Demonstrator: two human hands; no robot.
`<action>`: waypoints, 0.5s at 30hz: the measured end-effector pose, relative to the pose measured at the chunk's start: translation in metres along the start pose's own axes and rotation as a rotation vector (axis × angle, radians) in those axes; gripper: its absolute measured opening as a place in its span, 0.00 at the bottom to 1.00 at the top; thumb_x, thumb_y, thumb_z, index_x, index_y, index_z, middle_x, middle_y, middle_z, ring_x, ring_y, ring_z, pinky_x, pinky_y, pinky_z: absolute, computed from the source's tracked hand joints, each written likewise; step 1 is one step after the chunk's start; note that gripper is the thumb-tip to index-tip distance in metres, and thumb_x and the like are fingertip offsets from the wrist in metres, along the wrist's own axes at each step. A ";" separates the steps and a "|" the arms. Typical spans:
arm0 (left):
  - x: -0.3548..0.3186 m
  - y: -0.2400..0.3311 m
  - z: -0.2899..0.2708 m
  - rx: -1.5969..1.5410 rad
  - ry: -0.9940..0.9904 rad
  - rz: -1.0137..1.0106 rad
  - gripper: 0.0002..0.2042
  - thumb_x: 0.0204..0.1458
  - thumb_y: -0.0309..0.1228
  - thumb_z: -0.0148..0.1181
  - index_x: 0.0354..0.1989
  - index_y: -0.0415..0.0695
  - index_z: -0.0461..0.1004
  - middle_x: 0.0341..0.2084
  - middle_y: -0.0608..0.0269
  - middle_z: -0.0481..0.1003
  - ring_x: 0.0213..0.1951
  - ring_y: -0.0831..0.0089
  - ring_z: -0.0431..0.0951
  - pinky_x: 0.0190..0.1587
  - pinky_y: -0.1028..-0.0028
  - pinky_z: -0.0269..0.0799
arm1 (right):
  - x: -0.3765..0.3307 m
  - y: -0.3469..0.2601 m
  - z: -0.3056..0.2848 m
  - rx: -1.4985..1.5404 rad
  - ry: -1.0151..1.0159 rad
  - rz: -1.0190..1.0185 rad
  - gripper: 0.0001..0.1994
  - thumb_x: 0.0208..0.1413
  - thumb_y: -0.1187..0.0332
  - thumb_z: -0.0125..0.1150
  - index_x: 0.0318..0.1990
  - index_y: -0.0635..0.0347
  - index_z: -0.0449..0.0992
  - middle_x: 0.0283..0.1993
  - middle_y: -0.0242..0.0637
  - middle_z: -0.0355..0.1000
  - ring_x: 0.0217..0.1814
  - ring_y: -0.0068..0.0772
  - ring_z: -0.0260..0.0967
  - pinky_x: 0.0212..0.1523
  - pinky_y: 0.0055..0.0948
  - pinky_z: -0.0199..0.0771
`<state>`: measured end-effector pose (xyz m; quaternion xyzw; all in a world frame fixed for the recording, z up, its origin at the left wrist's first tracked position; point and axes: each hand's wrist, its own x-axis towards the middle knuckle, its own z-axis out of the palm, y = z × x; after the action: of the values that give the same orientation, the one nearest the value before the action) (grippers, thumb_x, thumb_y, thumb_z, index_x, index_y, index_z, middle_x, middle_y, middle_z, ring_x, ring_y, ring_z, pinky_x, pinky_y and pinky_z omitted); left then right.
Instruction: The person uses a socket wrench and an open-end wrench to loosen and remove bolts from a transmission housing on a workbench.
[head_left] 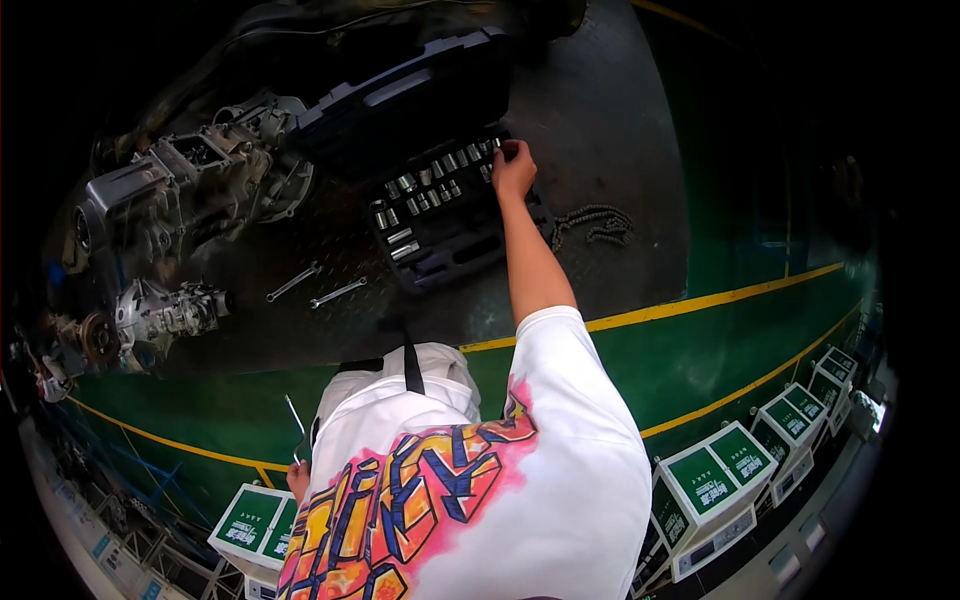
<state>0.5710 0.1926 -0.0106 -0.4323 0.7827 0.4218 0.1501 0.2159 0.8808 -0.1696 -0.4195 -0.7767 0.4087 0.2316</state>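
My right hand (514, 166) reaches far forward to an open black socket-set case (440, 225) on the dark metal floor plate. Its fingers are pinched on a small silver socket (497, 147) at the right end of the upper row of sockets (430, 180); the socket is still at its place in the case. My left hand (298, 480) is low beside my white printed shirt, closed on a thin metal wrench (296, 425) that points upward. The case lid (400, 95) stands open behind the tray.
Two wrenches (318, 288) lie on the plate left of the case. Grey engine and gearbox parts (190, 190) sit at far left. A chain (592, 222) lies right of the case. Green-and-white boxes (715, 480) line the green floor with yellow lines.
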 end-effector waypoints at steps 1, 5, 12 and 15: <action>0.009 -0.004 -0.002 -0.051 0.017 -0.056 0.10 0.60 0.31 0.59 0.26 0.42 0.70 0.18 0.74 0.65 0.22 0.83 0.59 0.25 0.75 0.55 | -0.005 -0.001 -0.001 0.002 0.001 0.003 0.12 0.50 0.68 0.68 0.42 0.59 0.77 0.35 0.40 0.80 0.37 0.42 0.78 0.41 0.37 0.76; 0.025 -0.030 -0.019 0.082 -0.037 0.121 0.10 0.59 0.31 0.59 0.27 0.42 0.70 0.19 0.74 0.65 0.23 0.82 0.60 0.25 0.76 0.56 | -0.035 0.013 -0.010 0.289 0.116 0.116 0.12 0.52 0.71 0.68 0.43 0.61 0.77 0.35 0.38 0.80 0.32 0.29 0.77 0.36 0.30 0.75; 0.054 -0.097 -0.030 0.161 -0.119 0.075 0.12 0.59 0.30 0.60 0.25 0.40 0.69 0.17 0.72 0.66 0.22 0.82 0.61 0.26 0.75 0.58 | 0.006 0.007 -0.022 0.115 0.101 -0.089 0.12 0.51 0.68 0.70 0.42 0.60 0.77 0.33 0.38 0.78 0.32 0.39 0.76 0.36 0.36 0.75; 0.052 -0.096 -0.028 0.167 -0.116 0.068 0.12 0.59 0.30 0.60 0.25 0.40 0.69 0.17 0.72 0.65 0.22 0.82 0.61 0.25 0.74 0.58 | 0.010 0.008 -0.023 -0.141 0.052 -0.059 0.15 0.51 0.65 0.69 0.45 0.58 0.76 0.44 0.41 0.73 0.43 0.48 0.74 0.44 0.42 0.74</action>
<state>0.6214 0.1161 -0.0763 -0.3664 0.8193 0.3843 0.2165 0.2304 0.9016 -0.1638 -0.4223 -0.8093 0.3348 0.2337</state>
